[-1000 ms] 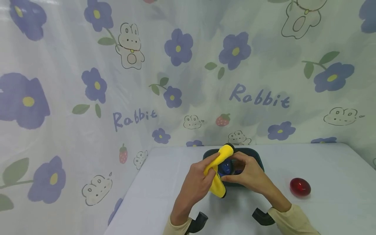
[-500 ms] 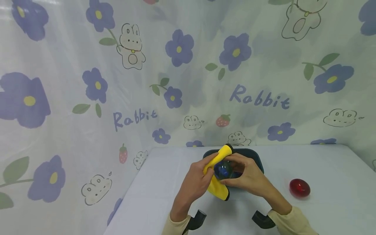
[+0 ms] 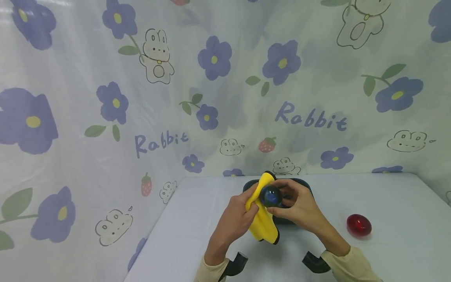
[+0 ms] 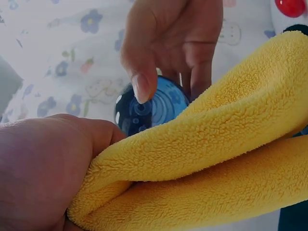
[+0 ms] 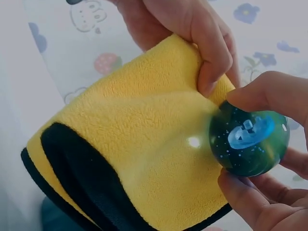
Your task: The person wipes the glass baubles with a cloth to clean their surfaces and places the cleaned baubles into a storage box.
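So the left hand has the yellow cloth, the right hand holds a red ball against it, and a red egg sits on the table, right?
Not quite: the ball in the right hand is dark blue, as the right wrist view shows. The left hand does hold the yellow cloth, and the red egg lies on the table.

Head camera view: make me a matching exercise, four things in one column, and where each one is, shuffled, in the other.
Things:
1. yellow cloth
2. blue glass ball
3. red egg
4. dark tray

Places:
A. alone on the table, far right
B. pinched in the right hand
C. on the table behind both hands
D. gripped by the left hand

Pairs: 1-D, 2-B, 3-A, 4-C
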### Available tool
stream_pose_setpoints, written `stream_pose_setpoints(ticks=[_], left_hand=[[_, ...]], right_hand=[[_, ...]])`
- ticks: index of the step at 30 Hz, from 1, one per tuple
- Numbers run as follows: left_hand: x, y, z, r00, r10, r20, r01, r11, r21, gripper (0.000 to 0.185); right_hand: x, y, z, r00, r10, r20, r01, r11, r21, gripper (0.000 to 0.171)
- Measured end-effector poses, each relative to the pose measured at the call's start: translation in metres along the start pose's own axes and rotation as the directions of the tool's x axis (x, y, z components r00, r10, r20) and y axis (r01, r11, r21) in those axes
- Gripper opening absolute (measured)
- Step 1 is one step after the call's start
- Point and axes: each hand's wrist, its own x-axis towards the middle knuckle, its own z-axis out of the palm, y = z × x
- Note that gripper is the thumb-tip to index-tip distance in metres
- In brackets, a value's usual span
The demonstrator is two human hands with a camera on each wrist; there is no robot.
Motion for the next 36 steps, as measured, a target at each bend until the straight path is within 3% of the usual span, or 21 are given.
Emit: stream_pose_setpoints(ticks=[7,14,25,36], left_hand=[[-0.002,0.006,0.0,0.999,-0.044,0.026,0.045,0.999,-0.023,0.057],[-0.005,0.012,-0.001,0.998,-0.064,0.03,0.063,0.998,0.004,0.057],[-0.008,0.015,-0.002,0.999,-0.039,-0.037,0.041,0.999,0.036,0.055],[-0.01,0.016,-0.003,0.994,0.027,-0.107,-0.025,0.999,0.021,0.054]], right_hand=[[0.002,0.003,-0.003,0.999,-0.026,-0.024,0.027,0.999,0.031,0.063],[0.002,0.004,-0.008,0.998,-0.027,-0.051,0.026,0.999,-0.021,0.064],[0.002,0.008,-0.008,0.998,0.021,-0.057,-0.031,0.983,-0.181,0.06],[0.001,0.005,-0.007,0.999,0.04,0.014,-0.036,0.984,-0.175,0.063]])
